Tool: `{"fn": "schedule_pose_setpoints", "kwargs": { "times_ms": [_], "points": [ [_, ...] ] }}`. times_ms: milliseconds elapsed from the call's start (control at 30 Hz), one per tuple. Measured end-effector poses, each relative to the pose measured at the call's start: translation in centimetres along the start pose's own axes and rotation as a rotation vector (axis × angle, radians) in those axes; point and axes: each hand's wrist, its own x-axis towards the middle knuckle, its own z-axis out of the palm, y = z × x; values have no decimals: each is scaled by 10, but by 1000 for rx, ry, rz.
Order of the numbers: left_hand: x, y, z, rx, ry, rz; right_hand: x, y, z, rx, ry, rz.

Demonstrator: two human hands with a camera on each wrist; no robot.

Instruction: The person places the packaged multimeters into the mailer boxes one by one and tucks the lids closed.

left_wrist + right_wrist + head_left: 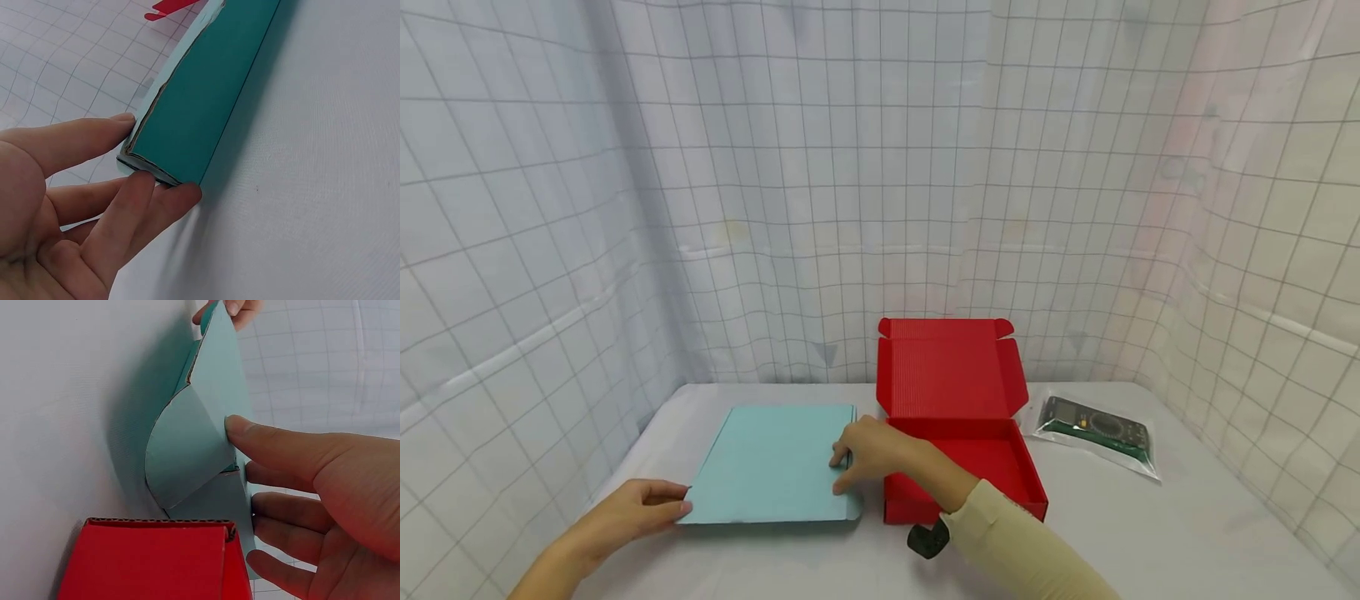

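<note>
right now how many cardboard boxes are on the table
2: a light blue box on the left in the head view, and an open red box to its right. The light blue one's inside is hidden, so I can't rule out another there.

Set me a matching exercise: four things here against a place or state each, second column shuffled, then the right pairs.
1. Red cardboard box
2. Multimeter
3. Light blue cardboard box
4. Left hand

A. Inside a clear plastic bag
B. Pinching a box corner
C. Lid raised, interior showing
D. Between the left hand and the red cardboard box

Pairs: 1-C, 2-A, 3-D, 4-B
</note>
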Motion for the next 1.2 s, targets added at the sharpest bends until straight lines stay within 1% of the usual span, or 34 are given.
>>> {"fn": "schedule_pose_setpoints", "kwargs": {
  "times_ms": [133,400,500,700,900,1067,1133,1200],
  "points": [
    [1,-1,0,-6,1,7,0,-1,1,-19,5,5],
    [2,-6,1,-26,-6,-2,-1,-3,2,-9,-1,11],
    [3,-6,1,2,6,1,-1,-3,1,-17,2,3],
    [5,-1,0,74,48,3,-4,-3,-2,-4,13,21],
    [3,5,3,103,73,-3,-5,-5,-4,-2,16,16],
    [1,8,6,137,100,-24,-5,-5,-2,1,18,19],
    [1,7,7,134,98,-34,-5,-5,0,3,18,21],
    [0,5,7,122,89,-29,-6,-5,2,0,18,20]
  ]
}}
